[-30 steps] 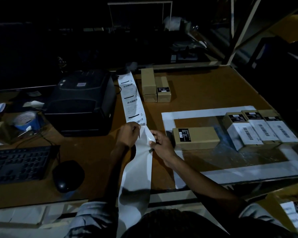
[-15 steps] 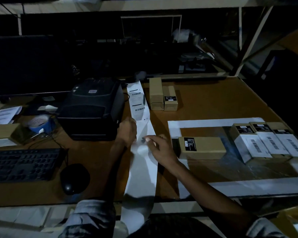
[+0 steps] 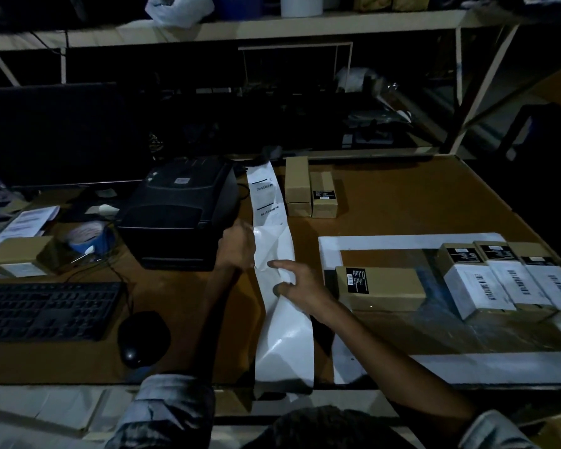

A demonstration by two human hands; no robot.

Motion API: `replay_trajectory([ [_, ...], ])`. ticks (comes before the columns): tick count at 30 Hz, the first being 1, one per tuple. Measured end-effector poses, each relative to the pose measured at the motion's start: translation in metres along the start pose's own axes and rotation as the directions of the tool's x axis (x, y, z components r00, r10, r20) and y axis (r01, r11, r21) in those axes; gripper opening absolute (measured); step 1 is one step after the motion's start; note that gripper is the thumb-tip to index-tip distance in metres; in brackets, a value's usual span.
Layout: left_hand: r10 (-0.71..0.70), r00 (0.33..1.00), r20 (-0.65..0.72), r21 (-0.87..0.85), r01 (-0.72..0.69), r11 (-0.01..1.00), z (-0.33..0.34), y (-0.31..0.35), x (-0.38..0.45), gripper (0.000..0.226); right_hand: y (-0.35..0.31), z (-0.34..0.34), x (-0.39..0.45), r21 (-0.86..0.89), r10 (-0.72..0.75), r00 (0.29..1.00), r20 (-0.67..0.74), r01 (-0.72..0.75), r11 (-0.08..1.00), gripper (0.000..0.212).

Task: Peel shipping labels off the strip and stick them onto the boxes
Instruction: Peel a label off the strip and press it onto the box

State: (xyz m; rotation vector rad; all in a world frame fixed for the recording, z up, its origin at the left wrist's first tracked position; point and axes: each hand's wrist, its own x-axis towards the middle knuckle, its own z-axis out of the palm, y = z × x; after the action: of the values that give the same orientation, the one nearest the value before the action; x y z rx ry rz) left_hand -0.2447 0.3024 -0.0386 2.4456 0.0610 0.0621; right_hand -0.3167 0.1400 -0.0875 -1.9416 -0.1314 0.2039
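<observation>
A long white label strip runs from beside the black printer down over the table's front edge; two printed labels show on its far part. My left hand pinches a peeling label at the strip's left edge. My right hand lies on the bare liner just below, fingers spread and pressing it down. A brown box with a black sticker sits right of that hand. Three labelled boxes stand in a row further right.
Several small brown boxes stand at the back by the strip. A keyboard and mouse lie front left, a blue tape roll and another box at far left. White tape frames the right work area.
The strip has been drawn toward me, leaving fewer printed labels showing. My left hand has lifted a label's edge higher off the liner while my right hand has shifted lower on the liner.
</observation>
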Motion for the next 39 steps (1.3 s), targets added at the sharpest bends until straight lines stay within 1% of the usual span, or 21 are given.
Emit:
replay_trajectory([
  [5, -0.073, 0.996, -0.049, -0.014, 0.073, 0.997, -0.002, 0.009, 0.003, 0.020, -0.003, -0.010, -0.007, 0.023, -0.035, 0.999, 0.018, 0.034, 0.999, 0.054],
  [8, -0.120, 0.987, -0.107, -0.053, 0.115, 0.992, -0.003, 0.016, 0.005, 0.020, -0.003, -0.017, -0.010, 0.028, -0.059, 0.998, 0.034, 0.058, 0.998, 0.055],
  [10, -0.132, 0.979, -0.153, -0.055, 0.125, 0.991, -0.007, 0.018, 0.006, 0.021, 0.001, -0.020, -0.015, 0.027, -0.047, 0.998, 0.045, 0.046, 0.999, 0.055],
  [12, -0.106, 0.976, -0.189, 0.004, 0.109, 0.994, -0.014, 0.020, 0.009, 0.019, 0.005, -0.023, -0.020, 0.036, -0.035, 0.999, 0.039, 0.034, 0.999, 0.055],
  [16, -0.017, 0.968, -0.249, 0.212, 0.072, 0.975, -0.029, 0.027, 0.013, 0.017, 0.011, -0.027, -0.024, -0.001, -0.010, 0.999, 0.033, 0.010, 1.000, 0.056],
  [19, 0.019, 0.950, -0.311, 0.300, 0.080, 0.950, -0.040, 0.036, 0.017, 0.020, 0.015, -0.031, -0.020, -0.039, 0.036, 0.999, 0.009, -0.035, 0.999, 0.056],
  [24, 0.055, 0.884, -0.465, 0.345, 0.124, 0.930, -0.061, 0.045, 0.020, 0.017, 0.014, -0.030, -0.011, -0.122, 0.126, 0.992, -0.007, -0.126, 0.984, 0.057],
  [28, 0.027, 0.778, -0.627, 0.290, 0.201, 0.936, -0.077, 0.050, 0.012, 0.018, 0.014, -0.029, -0.001, -0.199, 0.237, 0.972, -0.007, -0.233, 0.952, 0.061],
  [30, 0.005, 0.732, -0.681, 0.237, 0.213, 0.948, -0.088, 0.053, 0.006, 0.020, 0.013, -0.029, 0.001, -0.229, 0.262, 0.965, 0.012, -0.252, 0.940, 0.064],
  [32, 0.011, 0.723, -0.691, 0.196, 0.173, 0.965, -0.094, 0.057, -0.004, 0.021, 0.009, -0.029, 0.004, -0.227, 0.250, 0.968, 0.024, -0.238, 0.944, 0.061],
  [36, 0.085, 0.720, -0.689, 0.147, 0.024, 0.989, -0.083, 0.074, -0.036, 0.025, -0.007, -0.031, 0.013, -0.208, 0.199, 0.980, -0.023, -0.199, 0.958, 0.049],
  [38, 0.127, 0.724, -0.678, 0.128, -0.054, 0.990, -0.067, 0.084, -0.051, 0.024, -0.013, -0.035, 0.016, -0.235, 0.183, 0.982, -0.047, -0.189, 0.953, 0.038],
  [39, 0.144, 0.729, -0.670, 0.124, -0.081, 0.989, -0.057, 0.090, -0.057, 0.025, -0.018, -0.040, 0.015, -0.213, 0.200, 0.978, -0.061, -0.209, 0.955, 0.032],
])
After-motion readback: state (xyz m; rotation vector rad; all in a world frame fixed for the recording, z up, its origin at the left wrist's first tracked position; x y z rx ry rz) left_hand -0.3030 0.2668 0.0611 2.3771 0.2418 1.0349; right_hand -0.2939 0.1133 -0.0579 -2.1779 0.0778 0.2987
